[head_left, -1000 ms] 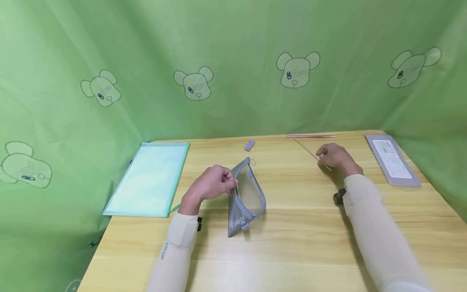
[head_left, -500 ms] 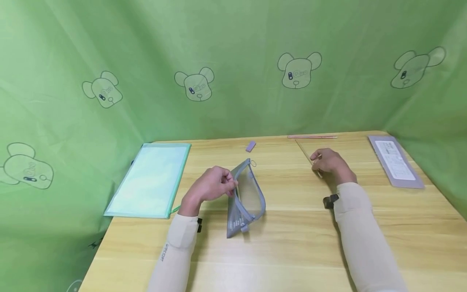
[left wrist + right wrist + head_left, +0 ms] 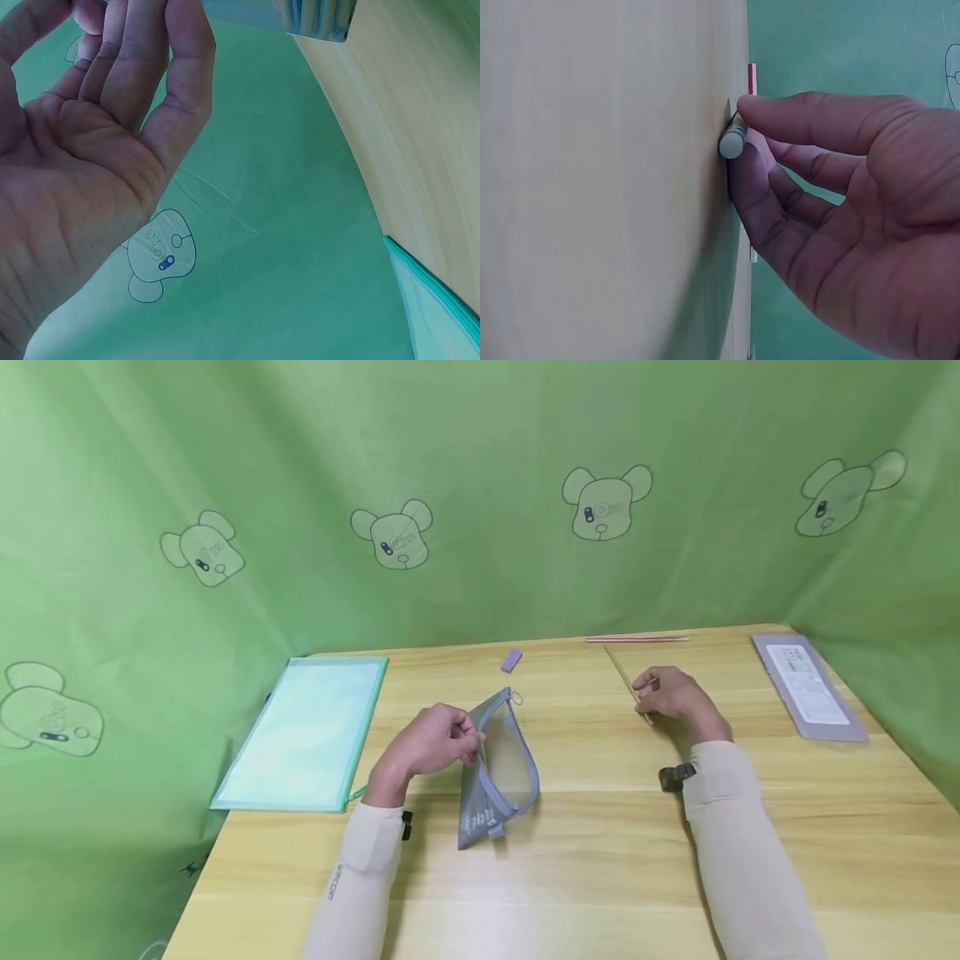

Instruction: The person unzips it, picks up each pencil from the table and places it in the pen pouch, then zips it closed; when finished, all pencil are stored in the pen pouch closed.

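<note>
My left hand (image 3: 429,742) pinches the upper edge of a grey mesh zip pouch (image 3: 474,814), which stands with its mouth gaping to the right. In the left wrist view, fingers and palm fill the upper left, and part of the pouch (image 3: 319,16) shows at the top. My right hand (image 3: 678,697) pinches a thin wooden pencil (image 3: 620,669) between thumb and fingers near its eraser end. That round, pale end (image 3: 732,145) faces the camera in the right wrist view, close to the tabletop.
Behind the pencil lie reddish pencils (image 3: 637,639) by the table's back edge. A purple eraser (image 3: 512,661) sits beyond the pouch. At left is a teal-edged zip folder (image 3: 307,735); at right, a flat mauve packet with a white label (image 3: 810,689). Green curtain (image 3: 480,485) surrounds the table.
My right hand has moved left, and the pencil in it has turned to point more steeply toward the back. The left hand keeps its hold on the pouch, almost still.
</note>
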`<action>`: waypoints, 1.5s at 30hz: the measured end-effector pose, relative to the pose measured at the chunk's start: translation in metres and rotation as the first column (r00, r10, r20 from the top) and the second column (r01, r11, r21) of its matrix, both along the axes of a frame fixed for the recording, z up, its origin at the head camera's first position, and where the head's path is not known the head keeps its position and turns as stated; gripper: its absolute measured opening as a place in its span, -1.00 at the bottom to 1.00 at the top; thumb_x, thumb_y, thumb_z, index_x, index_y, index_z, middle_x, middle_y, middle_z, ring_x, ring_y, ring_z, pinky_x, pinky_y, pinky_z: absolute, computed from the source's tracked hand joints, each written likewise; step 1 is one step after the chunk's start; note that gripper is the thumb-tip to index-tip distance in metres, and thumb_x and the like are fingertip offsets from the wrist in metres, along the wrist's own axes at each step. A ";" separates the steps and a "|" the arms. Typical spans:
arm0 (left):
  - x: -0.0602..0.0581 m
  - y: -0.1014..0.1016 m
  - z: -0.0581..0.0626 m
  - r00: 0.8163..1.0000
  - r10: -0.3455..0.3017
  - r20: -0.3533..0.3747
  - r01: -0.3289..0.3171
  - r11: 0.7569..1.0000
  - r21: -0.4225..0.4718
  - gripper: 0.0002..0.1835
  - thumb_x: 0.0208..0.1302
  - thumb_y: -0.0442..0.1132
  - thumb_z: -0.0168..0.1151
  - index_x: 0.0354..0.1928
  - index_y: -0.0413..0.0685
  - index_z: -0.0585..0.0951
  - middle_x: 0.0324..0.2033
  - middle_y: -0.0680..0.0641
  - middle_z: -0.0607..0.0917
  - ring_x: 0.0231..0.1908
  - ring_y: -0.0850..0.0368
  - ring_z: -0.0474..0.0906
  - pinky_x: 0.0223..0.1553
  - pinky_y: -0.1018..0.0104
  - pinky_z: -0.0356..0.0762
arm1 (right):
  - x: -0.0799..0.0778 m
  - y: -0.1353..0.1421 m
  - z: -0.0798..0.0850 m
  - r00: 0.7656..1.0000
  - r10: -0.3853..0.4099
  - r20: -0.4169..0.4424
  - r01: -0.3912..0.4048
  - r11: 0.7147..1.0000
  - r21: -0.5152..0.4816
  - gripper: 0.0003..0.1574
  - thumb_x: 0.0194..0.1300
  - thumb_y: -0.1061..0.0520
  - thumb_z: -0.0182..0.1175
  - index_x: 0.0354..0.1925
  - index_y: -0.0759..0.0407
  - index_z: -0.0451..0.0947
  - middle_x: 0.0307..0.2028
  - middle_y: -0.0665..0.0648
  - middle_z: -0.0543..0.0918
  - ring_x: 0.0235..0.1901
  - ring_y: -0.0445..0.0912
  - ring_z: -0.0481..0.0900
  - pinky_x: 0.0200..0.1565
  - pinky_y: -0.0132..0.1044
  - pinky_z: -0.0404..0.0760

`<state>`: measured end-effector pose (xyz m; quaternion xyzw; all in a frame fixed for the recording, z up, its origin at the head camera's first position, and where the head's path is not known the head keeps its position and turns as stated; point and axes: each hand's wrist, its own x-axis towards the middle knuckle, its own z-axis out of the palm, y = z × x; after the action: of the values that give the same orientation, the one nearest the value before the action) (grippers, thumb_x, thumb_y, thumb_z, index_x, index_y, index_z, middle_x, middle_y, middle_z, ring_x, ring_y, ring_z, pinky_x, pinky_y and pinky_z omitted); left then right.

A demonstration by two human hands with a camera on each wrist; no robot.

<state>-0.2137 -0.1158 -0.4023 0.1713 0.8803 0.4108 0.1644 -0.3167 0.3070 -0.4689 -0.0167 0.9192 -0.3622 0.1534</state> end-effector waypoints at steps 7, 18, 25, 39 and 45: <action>0.001 -0.002 -0.004 1.000 -0.002 -0.012 0.002 1.000 -0.007 -0.81 0.54 -0.19 0.29 -0.29 -0.07 0.73 -0.40 -0.03 0.85 -0.25 -0.11 0.87 -0.28 0.31 0.53 | 0.001 -0.006 0.001 1.000 0.018 -0.020 -0.017 0.999 0.052 -0.40 0.32 0.28 0.36 0.27 0.43 0.48 0.06 0.38 0.64 -0.05 0.09 0.64 -0.04 -0.25 0.61; 0.001 -0.004 -0.003 1.000 -0.005 -0.017 0.005 1.000 -0.001 -0.82 0.54 -0.22 0.29 -0.30 -0.07 0.72 -0.42 -0.01 0.84 -0.25 -0.16 0.86 -0.35 0.31 0.47 | 0.008 -0.030 0.006 0.997 0.079 -0.024 -0.077 0.994 0.074 -0.41 0.22 0.40 0.28 0.22 0.48 0.48 -0.09 0.34 0.63 -0.31 0.00 0.64 -0.24 -0.23 0.68; 0.000 -0.004 -0.004 1.000 0.004 -0.025 -0.004 1.000 0.000 -0.82 0.53 -0.22 0.29 -0.30 -0.07 0.73 -0.42 -0.03 0.85 -0.25 -0.17 0.86 -0.36 0.31 0.45 | 0.013 -0.050 0.008 0.990 0.137 -0.027 -0.133 0.984 0.118 -0.40 0.16 0.43 0.24 0.21 0.45 0.47 -0.09 0.35 0.63 -0.39 -0.04 0.61 -0.30 -0.24 0.63; -0.002 -0.003 -0.002 0.999 0.029 -0.015 -0.028 0.999 0.038 -0.82 0.53 -0.24 0.30 -0.29 -0.11 0.72 -0.40 -0.08 0.85 -0.24 -0.20 0.86 -0.37 0.31 0.47 | 0.018 -0.068 0.016 0.976 0.216 0.036 -0.213 0.974 -0.075 -0.48 0.24 0.41 0.24 0.17 0.45 0.43 -0.30 0.14 0.58 -0.41 -0.10 0.56 -0.30 -0.28 0.59; -0.002 -0.003 -0.003 0.998 0.063 -0.019 -0.063 0.997 0.042 -0.81 0.53 -0.24 0.31 -0.32 -0.12 0.70 -0.40 -0.07 0.84 -0.23 -0.22 0.85 -0.33 0.30 0.50 | 0.030 -0.073 0.045 0.958 0.285 0.038 -0.260 0.915 -0.309 -0.44 0.14 0.48 0.17 0.16 0.46 0.42 -0.18 0.17 0.50 -0.36 -0.11 0.52 -0.28 -0.27 0.66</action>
<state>-0.2153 -0.1190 -0.4052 0.1509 0.8782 0.4320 0.1390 -0.2871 0.2339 -0.4236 -0.1528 0.8348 -0.4735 0.2357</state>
